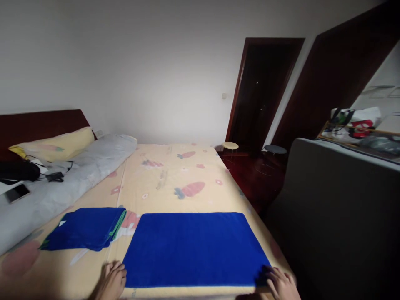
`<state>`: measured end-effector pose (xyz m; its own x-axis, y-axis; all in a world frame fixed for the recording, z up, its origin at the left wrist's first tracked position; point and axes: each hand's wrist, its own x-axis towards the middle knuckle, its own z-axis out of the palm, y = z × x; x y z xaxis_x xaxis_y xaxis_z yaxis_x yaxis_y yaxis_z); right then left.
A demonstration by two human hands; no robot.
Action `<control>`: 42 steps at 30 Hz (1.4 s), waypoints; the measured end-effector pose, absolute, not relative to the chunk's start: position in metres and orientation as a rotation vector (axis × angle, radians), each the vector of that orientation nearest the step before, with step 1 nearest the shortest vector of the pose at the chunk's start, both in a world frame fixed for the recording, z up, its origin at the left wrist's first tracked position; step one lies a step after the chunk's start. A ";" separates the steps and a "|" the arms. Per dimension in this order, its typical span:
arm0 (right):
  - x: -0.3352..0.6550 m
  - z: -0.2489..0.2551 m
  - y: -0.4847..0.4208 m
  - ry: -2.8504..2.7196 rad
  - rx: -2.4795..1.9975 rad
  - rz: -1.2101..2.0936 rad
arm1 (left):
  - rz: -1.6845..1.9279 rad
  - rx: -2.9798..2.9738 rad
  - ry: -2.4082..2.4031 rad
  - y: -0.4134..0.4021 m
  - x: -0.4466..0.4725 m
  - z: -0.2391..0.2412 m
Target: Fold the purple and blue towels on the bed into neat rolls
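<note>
Our left hand [113,280] and right hand [283,283] flank the spread blue cloth [196,250]; whether either grip is clamped, we cannot tell.

l hand [114,278] & r hand [281,283] well apart, backs up, w/ fingers [120,273] bent.

On the bed [168,175], a folded cloth [86,228] lies left of a spread cloth [196,250], before the pillow [62,146].

Blue rectangular cloth [195,250] — spread flat and smooth — on the patterned bedsheet [215,202].
</note>
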<state>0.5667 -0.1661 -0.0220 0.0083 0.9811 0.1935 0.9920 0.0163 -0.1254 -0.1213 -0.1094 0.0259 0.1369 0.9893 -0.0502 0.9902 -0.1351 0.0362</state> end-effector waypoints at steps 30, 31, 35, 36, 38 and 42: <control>0.536 -0.050 0.043 -1.862 -2.273 -0.053 | -0.089 2.050 2.406 0.073 -0.037 0.002; 0.528 -0.044 0.044 -1.842 -2.290 -0.112 | -0.115 2.028 2.388 0.074 -0.036 0.008; 0.459 -0.022 0.032 -1.671 -2.282 -0.240 | -0.046 2.073 2.420 0.062 -0.002 0.030; 0.431 -0.021 0.023 -1.725 -2.198 -0.180 | 0.046 2.137 2.400 0.053 0.017 0.030; 0.369 -0.032 -0.001 -1.891 -1.947 -0.007 | 0.181 2.294 2.176 0.027 0.060 0.020; 0.292 -0.071 -0.047 -2.182 -1.612 0.310 | 0.105 2.373 1.810 -0.037 0.118 -0.030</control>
